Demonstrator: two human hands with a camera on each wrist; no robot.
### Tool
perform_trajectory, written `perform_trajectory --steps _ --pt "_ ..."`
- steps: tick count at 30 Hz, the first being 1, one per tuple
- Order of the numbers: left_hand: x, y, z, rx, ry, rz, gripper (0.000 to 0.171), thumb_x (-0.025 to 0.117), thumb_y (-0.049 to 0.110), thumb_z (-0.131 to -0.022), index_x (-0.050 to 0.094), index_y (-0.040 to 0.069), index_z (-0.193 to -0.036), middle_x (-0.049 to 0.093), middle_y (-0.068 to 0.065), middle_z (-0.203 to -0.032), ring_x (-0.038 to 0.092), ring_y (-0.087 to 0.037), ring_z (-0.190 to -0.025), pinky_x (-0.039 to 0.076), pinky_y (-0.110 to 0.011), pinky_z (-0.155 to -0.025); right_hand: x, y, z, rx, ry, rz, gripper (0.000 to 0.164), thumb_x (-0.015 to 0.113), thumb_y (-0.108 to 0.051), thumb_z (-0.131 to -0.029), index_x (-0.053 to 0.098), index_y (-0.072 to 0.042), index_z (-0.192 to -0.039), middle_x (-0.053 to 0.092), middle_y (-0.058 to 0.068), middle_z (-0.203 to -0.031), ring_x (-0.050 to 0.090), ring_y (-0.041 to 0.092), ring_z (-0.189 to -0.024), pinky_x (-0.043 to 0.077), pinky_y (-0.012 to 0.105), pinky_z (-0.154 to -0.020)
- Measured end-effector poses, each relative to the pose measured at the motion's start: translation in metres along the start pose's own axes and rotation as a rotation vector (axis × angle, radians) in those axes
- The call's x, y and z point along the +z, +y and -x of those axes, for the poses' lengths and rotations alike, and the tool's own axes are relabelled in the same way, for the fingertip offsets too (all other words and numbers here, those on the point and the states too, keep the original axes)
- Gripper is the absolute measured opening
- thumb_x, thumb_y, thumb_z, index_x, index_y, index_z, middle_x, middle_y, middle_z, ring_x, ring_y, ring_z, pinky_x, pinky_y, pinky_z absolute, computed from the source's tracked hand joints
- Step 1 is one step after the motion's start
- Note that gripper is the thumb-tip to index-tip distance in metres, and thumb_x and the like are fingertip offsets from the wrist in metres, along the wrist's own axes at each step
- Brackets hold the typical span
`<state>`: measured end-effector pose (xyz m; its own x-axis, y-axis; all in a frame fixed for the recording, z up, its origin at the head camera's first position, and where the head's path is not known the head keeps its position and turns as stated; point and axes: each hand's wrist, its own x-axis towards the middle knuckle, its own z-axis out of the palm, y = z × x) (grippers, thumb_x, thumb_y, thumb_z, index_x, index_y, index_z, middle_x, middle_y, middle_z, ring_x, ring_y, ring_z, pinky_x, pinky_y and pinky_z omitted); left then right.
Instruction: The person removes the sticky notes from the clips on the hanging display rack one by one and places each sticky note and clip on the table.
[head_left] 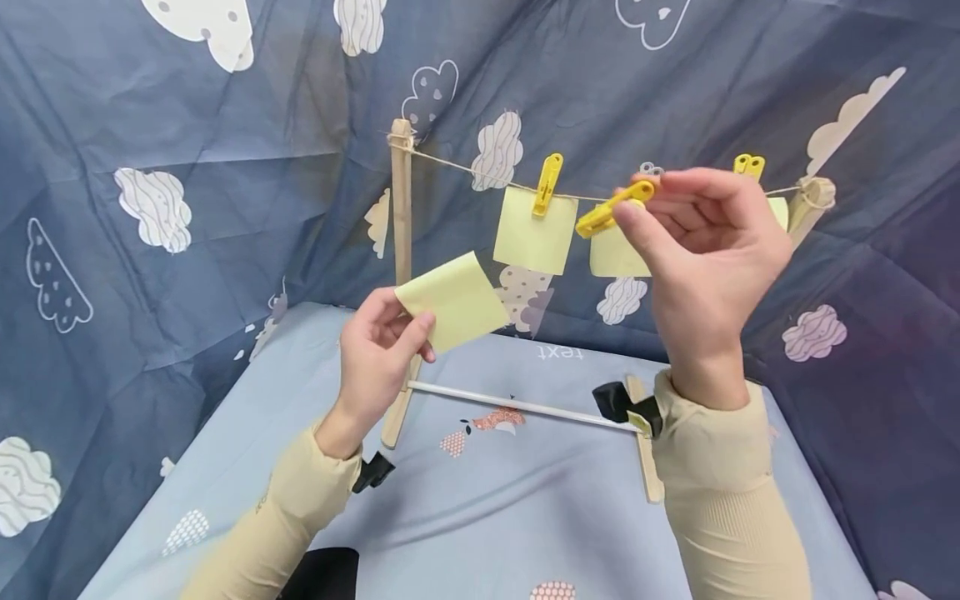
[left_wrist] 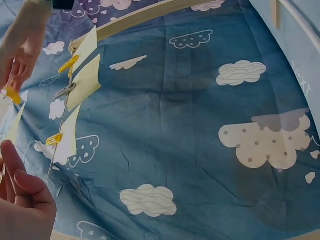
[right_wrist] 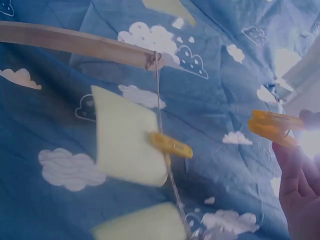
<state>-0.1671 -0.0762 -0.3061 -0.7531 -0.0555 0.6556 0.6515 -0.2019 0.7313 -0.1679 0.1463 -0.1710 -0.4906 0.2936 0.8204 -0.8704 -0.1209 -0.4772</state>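
Observation:
My left hand [head_left: 382, 342] pinches a yellow sticky note [head_left: 456, 304] by its left side, below the string. My right hand [head_left: 712, 242] holds a yellow clothespin [head_left: 617, 208] between thumb and fingers, in front of the string [head_left: 453, 164]. On the string hangs another sticky note [head_left: 532, 237] under a yellow clothespin [head_left: 548, 185]. A second hanging note [head_left: 618, 254] is partly hidden by my right hand; in the left wrist view a grey clothespin [left_wrist: 65, 91] grips it. At the right end hangs a third note [head_left: 780, 212], mostly covered, near a yellow clothespin [head_left: 748, 165].
The string runs between a left wooden post [head_left: 402, 208] and a right wooden post [head_left: 813, 204]. A white rod [head_left: 525, 406] joins their feet low down on the light blue cloth [head_left: 480, 483]. Dark blue cloud-patterned fabric [head_left: 247, 150] hangs behind and at both sides.

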Motion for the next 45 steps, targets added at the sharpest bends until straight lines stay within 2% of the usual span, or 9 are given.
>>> perform_trajectory --steps 5,9,14,18,23,30,33,41,45 --pt "-0.005 -0.002 0.02 0.05 -0.033 -0.026 0.031 0.058 -0.009 -0.08 0.047 -0.007 -0.109 0.063 -0.003 -0.094 0.057 -0.016 -0.06 0.049 -0.029 -0.047 -0.026 0.006 0.013 0.021 0.074 -0.061 0.032 0.069 0.024 -0.056 0.057 0.02 -0.085 0.064 0.02 -0.075 0.064 0.025 -0.064 0.053 0.029 -0.064" --pt "-0.008 -0.008 0.033 0.041 -0.034 -0.042 0.034 0.058 -0.009 -0.08 0.046 -0.009 -0.111 0.063 -0.005 -0.097 0.059 -0.017 -0.063 0.049 -0.03 -0.047 -0.049 0.011 0.024 0.03 0.136 -0.126 0.033 0.065 0.027 -0.057 0.053 0.023 -0.087 0.063 0.026 -0.078 0.064 0.031 -0.069 0.053 0.033 -0.068" --pt "-0.012 -0.022 0.047 -0.046 0.001 -0.05 0.034 0.056 -0.009 -0.081 0.044 -0.007 -0.113 0.063 -0.005 -0.099 0.061 -0.016 -0.069 0.049 -0.03 -0.047 -0.084 0.022 0.041 0.03 0.254 -0.186 0.032 0.061 0.029 -0.059 0.049 0.024 -0.089 0.06 0.029 -0.079 0.063 0.036 -0.073 0.054 0.035 -0.068" --pt "-0.016 -0.035 0.058 -0.135 0.068 -0.059 0.034 0.056 -0.005 -0.083 0.044 -0.005 -0.115 0.062 -0.007 -0.1 0.061 -0.016 -0.069 0.049 -0.03 -0.048 -0.113 0.036 0.062 0.097 0.293 -0.195 0.03 0.058 0.027 -0.066 0.048 0.022 -0.094 0.058 0.027 -0.083 0.062 0.035 -0.078 0.053 0.029 -0.061" --pt "-0.02 -0.056 0.074 -0.254 0.184 -0.056 0.033 0.058 0.001 -0.085 0.043 -0.002 -0.114 0.061 -0.012 -0.098 0.06 -0.016 -0.064 0.05 -0.027 -0.049 -0.146 0.057 0.096 0.243 0.343 -0.323 0.028 0.055 0.022 -0.073 0.047 0.017 -0.099 0.054 0.023 -0.089 0.059 0.031 -0.084 0.051 0.027 -0.06" --pt "-0.022 -0.089 0.1 -0.493 0.35 -0.049 0.031 0.06 0.005 -0.084 0.045 0.005 -0.111 0.064 -0.009 -0.086 0.055 -0.017 -0.048 0.048 -0.028 -0.051 -0.186 0.091 0.153 0.508 0.547 -0.281 0.019 0.059 0.011 -0.078 0.052 0.009 -0.095 0.058 0.02 -0.089 0.06 0.024 -0.078 0.048 0.027 -0.066" --pt "-0.024 -0.103 0.11 -0.555 0.393 -0.048 0.032 0.06 0.005 -0.084 0.045 0.007 -0.112 0.062 -0.004 -0.076 0.055 -0.015 -0.046 0.048 -0.027 -0.051 -0.199 0.103 0.176 0.649 0.609 -0.249 0.012 0.06 0.007 -0.08 0.056 0.005 -0.091 0.062 0.017 -0.086 0.059 0.02 -0.071 0.046 0.026 -0.062" --pt "-0.028 -0.127 0.128 -0.684 0.417 -0.132 0.036 0.061 0.005 -0.083 0.045 0.008 -0.116 0.056 -0.004 -0.064 0.056 -0.015 -0.047 0.048 -0.029 -0.052 -0.227 0.118 0.227 1.064 0.555 -0.158 0.012 0.059 -0.002 -0.084 0.054 -0.006 -0.094 0.066 0.004 -0.088 0.058 0.011 -0.071 0.047 0.021 -0.061" --pt "-0.03 -0.135 0.135 -0.789 0.365 -0.205 0.037 0.06 0.004 -0.082 0.044 0.005 -0.115 0.058 -0.006 -0.062 0.058 -0.017 -0.048 0.046 -0.028 -0.052 -0.234 0.121 0.243 1.208 0.502 -0.019 0.024 0.065 -0.007 -0.081 0.051 -0.008 -0.101 0.066 -0.001 -0.086 0.059 0.007 -0.071 0.05 0.02 -0.062"
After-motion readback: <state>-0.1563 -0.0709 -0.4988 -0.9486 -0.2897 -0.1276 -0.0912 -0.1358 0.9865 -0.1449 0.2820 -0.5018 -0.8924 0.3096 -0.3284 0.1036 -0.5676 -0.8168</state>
